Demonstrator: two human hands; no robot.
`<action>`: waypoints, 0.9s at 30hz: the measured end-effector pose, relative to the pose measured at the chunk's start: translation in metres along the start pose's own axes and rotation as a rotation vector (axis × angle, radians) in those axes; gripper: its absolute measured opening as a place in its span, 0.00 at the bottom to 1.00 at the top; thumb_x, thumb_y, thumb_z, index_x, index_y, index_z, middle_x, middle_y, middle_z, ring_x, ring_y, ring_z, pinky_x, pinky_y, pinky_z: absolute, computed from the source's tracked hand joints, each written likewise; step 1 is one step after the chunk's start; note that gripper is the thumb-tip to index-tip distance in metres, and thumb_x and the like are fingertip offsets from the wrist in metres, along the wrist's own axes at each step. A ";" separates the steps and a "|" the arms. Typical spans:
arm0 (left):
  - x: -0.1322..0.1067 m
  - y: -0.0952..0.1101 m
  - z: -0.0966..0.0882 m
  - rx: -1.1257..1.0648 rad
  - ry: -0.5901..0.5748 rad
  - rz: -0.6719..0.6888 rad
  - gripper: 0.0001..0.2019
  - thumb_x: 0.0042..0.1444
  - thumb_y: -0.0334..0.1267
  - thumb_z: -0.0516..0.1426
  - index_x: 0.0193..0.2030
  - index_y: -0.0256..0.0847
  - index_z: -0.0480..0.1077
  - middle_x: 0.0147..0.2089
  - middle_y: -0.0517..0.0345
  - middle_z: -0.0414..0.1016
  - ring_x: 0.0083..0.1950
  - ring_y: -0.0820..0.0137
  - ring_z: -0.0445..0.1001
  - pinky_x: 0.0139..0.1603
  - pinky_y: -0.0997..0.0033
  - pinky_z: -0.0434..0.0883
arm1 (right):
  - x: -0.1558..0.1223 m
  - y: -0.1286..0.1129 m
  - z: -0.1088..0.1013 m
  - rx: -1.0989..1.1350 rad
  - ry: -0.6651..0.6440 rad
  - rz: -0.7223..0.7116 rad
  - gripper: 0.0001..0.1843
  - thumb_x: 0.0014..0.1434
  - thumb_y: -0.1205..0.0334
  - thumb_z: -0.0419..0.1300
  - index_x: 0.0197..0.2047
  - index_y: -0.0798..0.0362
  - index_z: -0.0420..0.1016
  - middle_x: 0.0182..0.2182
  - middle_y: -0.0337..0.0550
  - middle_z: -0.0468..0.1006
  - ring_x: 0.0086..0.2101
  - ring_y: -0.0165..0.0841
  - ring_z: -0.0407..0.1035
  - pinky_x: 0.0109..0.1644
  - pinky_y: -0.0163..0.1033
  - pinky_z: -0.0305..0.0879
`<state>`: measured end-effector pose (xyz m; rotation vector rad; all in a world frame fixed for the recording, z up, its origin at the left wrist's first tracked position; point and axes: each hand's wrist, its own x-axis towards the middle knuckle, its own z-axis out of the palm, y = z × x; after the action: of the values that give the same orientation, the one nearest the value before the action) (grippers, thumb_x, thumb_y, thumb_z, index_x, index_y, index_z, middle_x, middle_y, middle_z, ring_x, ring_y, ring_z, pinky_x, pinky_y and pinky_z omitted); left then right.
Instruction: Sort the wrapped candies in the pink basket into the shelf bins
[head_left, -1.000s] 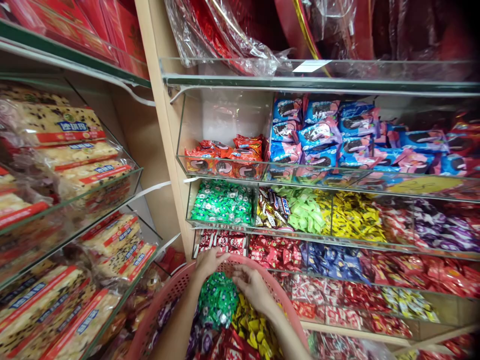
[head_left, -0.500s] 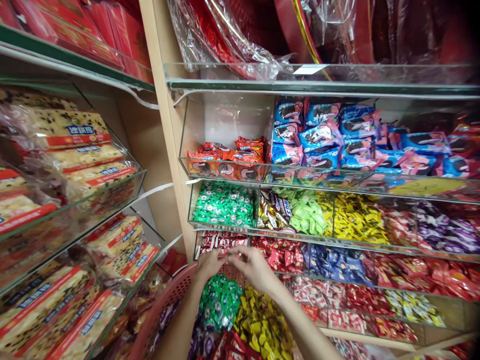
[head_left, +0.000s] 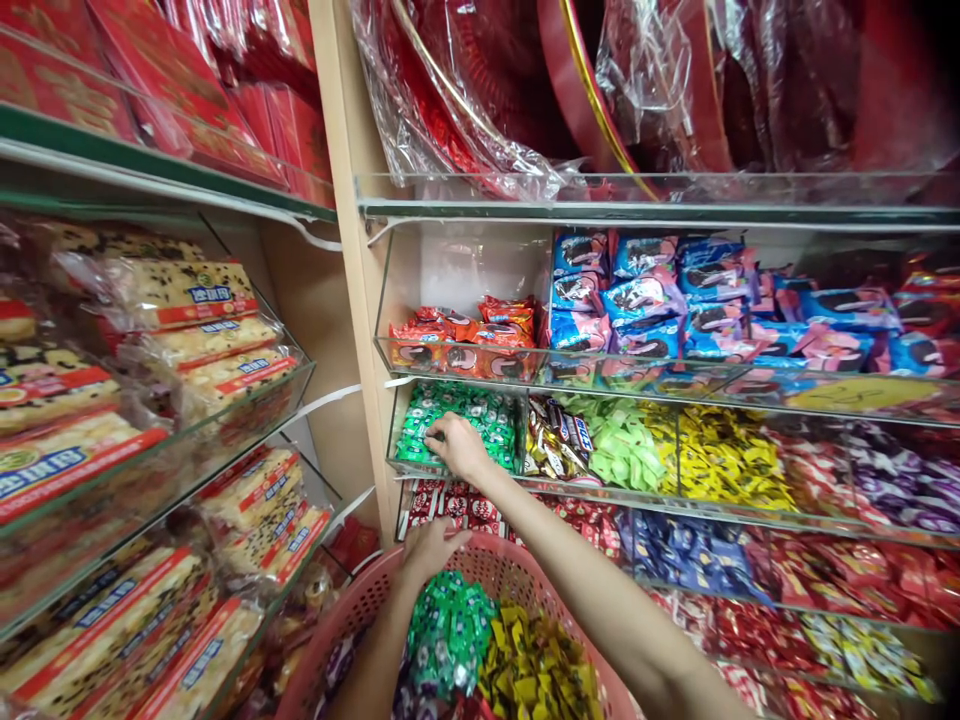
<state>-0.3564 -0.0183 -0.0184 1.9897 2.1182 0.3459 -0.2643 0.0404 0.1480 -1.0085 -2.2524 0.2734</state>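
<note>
Head view: two hands, right hand [head_left: 459, 447] grip unclear on green candies [head_left: 457, 425], left hand [head_left: 431, 552] open on one pink basket [head_left: 360, 600].

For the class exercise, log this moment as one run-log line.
right hand: in green wrapped sweets | left hand: on pink basket rim

Candies [head_left: 448, 632] in basket [head_left: 339, 607], shelf bins [head_left: 735, 470] behind.

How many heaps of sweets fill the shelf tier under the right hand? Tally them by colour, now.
Bright green sweets: 1
Gold and brown bars: 1
Light green sweets: 1
Yellow sweets: 1
Red and white sweets: 1
Purple sweets: 1
Total: 6
</note>
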 end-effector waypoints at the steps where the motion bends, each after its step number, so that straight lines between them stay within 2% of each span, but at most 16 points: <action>1: 0.000 0.000 0.000 0.000 0.000 -0.003 0.28 0.52 0.64 0.43 0.39 0.45 0.71 0.40 0.54 0.78 0.43 0.62 0.74 0.38 0.72 0.63 | 0.001 0.001 0.002 0.002 0.002 0.004 0.06 0.54 0.65 0.58 0.34 0.51 0.77 0.35 0.43 0.74 0.36 0.33 0.68 0.39 0.34 0.60; 6: -0.002 0.002 -0.003 0.002 -0.015 -0.017 0.26 0.54 0.62 0.42 0.39 0.45 0.71 0.40 0.55 0.77 0.43 0.64 0.74 0.39 0.73 0.62 | 0.007 0.015 0.001 0.166 0.103 0.046 0.07 0.54 0.66 0.57 0.30 0.53 0.76 0.32 0.42 0.76 0.34 0.31 0.69 0.40 0.34 0.60; 10: -0.003 0.003 -0.004 0.003 -0.021 -0.008 0.26 0.54 0.61 0.42 0.37 0.44 0.71 0.38 0.55 0.77 0.42 0.64 0.74 0.38 0.73 0.62 | 0.009 0.024 -0.013 0.480 0.153 0.111 0.06 0.50 0.64 0.59 0.27 0.55 0.75 0.27 0.39 0.76 0.30 0.28 0.68 0.37 0.33 0.62; 15: -0.004 0.004 -0.007 0.000 -0.025 -0.005 0.26 0.54 0.61 0.42 0.37 0.45 0.71 0.38 0.54 0.77 0.42 0.64 0.74 0.39 0.73 0.61 | -0.005 0.022 -0.026 0.913 0.070 0.312 0.08 0.44 0.59 0.62 0.25 0.56 0.73 0.17 0.33 0.71 0.19 0.23 0.63 0.23 0.29 0.60; 17: -0.004 0.005 -0.008 -0.003 -0.030 -0.010 0.26 0.54 0.62 0.42 0.37 0.44 0.71 0.39 0.54 0.77 0.42 0.64 0.74 0.39 0.72 0.61 | -0.016 0.018 -0.027 1.070 0.027 0.384 0.09 0.42 0.59 0.64 0.25 0.56 0.72 0.15 0.32 0.70 0.18 0.23 0.64 0.22 0.28 0.62; 21: -0.004 0.005 -0.008 -0.008 -0.023 -0.002 0.27 0.53 0.63 0.42 0.37 0.45 0.71 0.38 0.54 0.77 0.42 0.63 0.74 0.38 0.72 0.62 | -0.041 0.008 -0.025 1.310 0.044 0.487 0.09 0.42 0.62 0.65 0.25 0.56 0.69 0.18 0.36 0.73 0.22 0.27 0.72 0.31 0.31 0.71; 27: -0.003 0.004 -0.007 -0.019 -0.026 -0.003 0.27 0.53 0.63 0.43 0.40 0.45 0.71 0.40 0.54 0.77 0.44 0.62 0.74 0.39 0.71 0.63 | -0.070 -0.003 -0.025 1.476 0.080 0.527 0.13 0.41 0.63 0.67 0.24 0.55 0.64 0.22 0.36 0.73 0.34 0.34 0.76 0.40 0.34 0.72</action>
<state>-0.3541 -0.0213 -0.0107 1.9692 2.0946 0.3372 -0.2156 -0.0145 0.1352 -0.6424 -1.0570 1.7178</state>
